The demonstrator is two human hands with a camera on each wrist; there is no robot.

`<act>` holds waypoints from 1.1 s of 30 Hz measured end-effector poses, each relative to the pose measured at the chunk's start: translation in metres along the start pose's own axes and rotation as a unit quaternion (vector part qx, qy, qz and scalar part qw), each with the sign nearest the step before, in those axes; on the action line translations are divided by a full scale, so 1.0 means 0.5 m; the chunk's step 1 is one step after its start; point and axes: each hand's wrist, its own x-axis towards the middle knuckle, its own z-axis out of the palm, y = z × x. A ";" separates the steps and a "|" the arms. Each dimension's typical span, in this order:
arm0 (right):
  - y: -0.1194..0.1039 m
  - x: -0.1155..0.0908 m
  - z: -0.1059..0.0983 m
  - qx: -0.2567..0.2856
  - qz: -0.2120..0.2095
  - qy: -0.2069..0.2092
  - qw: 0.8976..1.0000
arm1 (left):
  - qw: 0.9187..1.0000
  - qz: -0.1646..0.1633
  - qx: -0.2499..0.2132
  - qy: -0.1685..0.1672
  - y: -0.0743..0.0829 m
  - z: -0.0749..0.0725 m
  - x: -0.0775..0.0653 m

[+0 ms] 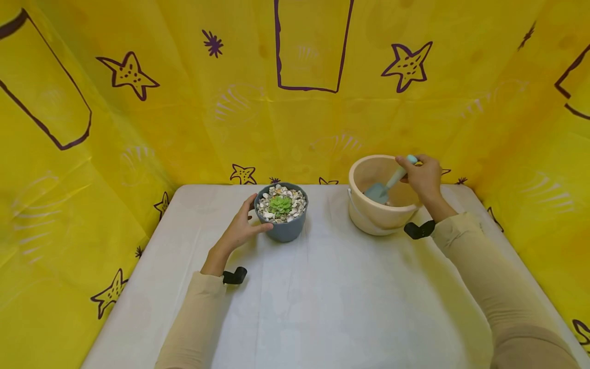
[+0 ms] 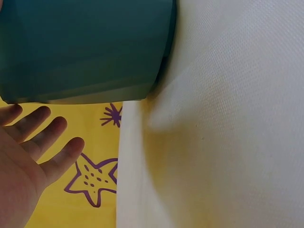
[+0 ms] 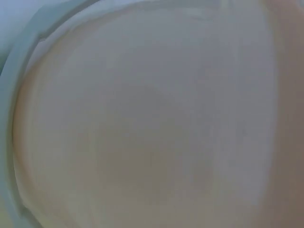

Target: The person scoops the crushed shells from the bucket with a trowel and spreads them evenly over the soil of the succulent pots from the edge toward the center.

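My left hand (image 1: 241, 225) is at the left side of a grey-blue pot (image 1: 287, 233), thumb across its front near the rim and index finger by its left edge. The left wrist view shows the other fingers spread and fairly straight beside the pot's wall (image 2: 90, 52). A green succulent (image 1: 280, 205) sits in the pot among pale stone chips (image 1: 293, 214). Over a cream bucket (image 1: 375, 220), my right hand (image 1: 425, 177) grips the light-green handle of a small trowel (image 1: 378, 192), its blade tilted down inside. The bucket's wall (image 3: 147, 114) fills the right wrist view.
Both vessels stand toward the back of a white-covered table (image 1: 318, 302). A yellow curtain (image 1: 304, 123) with dark starfish drawings encloses the back and sides. The bucket's pale carrying handle (image 3: 7, 128) hangs against its outside.
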 end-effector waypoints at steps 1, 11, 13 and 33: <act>0.001 -0.001 0.001 -0.001 0.004 -0.005 1.000 | 1.000 0.002 0.000 0.000 -0.001 0.000 0.000; 0.002 0.000 -0.013 -0.061 0.041 -0.072 0.995 | 1.000 0.001 -0.003 0.002 -0.008 0.005 0.000; -0.002 0.003 -0.022 -0.081 0.041 -0.081 0.993 | 1.000 0.002 -0.003 0.002 -0.006 0.004 -0.001; 0.002 -0.015 -0.069 -0.238 -0.112 -0.052 0.963 | 0.999 0.020 0.006 0.032 -0.012 -0.014 -0.007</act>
